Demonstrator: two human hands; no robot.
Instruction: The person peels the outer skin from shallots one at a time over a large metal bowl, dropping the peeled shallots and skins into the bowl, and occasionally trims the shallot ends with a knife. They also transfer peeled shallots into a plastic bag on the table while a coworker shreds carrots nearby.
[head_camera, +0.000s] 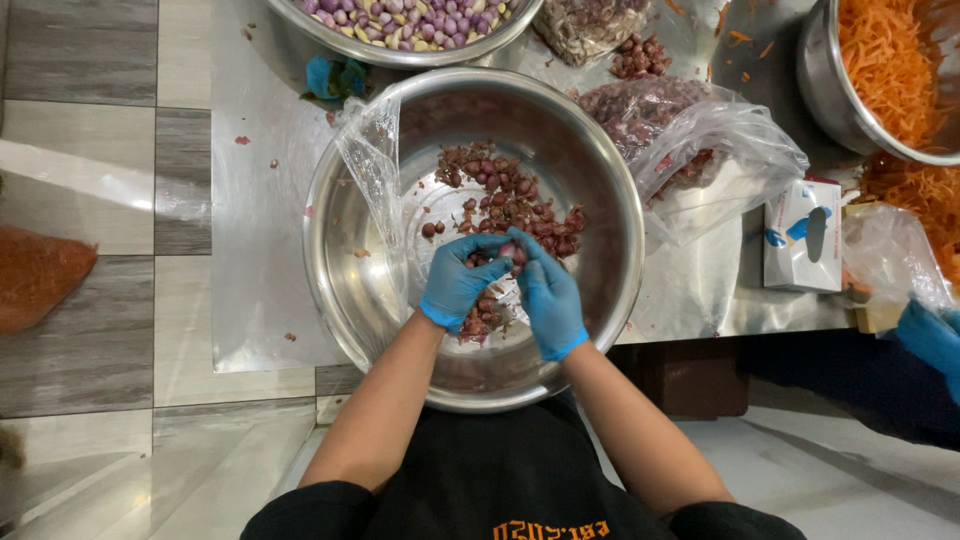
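Both gloved hands are down inside the big steel bowl (340, 215) now — left hand (457, 282) and right hand (548, 300) meeting over the middle, fingertips pinched together on one small shallot (508, 251). Looks like peeling, though the fingers hide the bulb too well to be sure. Under and beyond the hands lies a loose heap of red shallots and skins (510, 200), spread across the bowl's floor, with a clear plastic bag (372, 170) draped over the left rim.

Up top, a second steel bowl (400, 52) is full of peeled purple-and-pale bulbs. Just beside the big bowl on the right, a crumpled clear bag of unpeeled shallots (680, 130) sits open. Far right — a steel bowl of shredded carrot (880, 70), and below it a glove box (800, 235). Another person's blue-gloved hand (930, 335) shows at the right edge.
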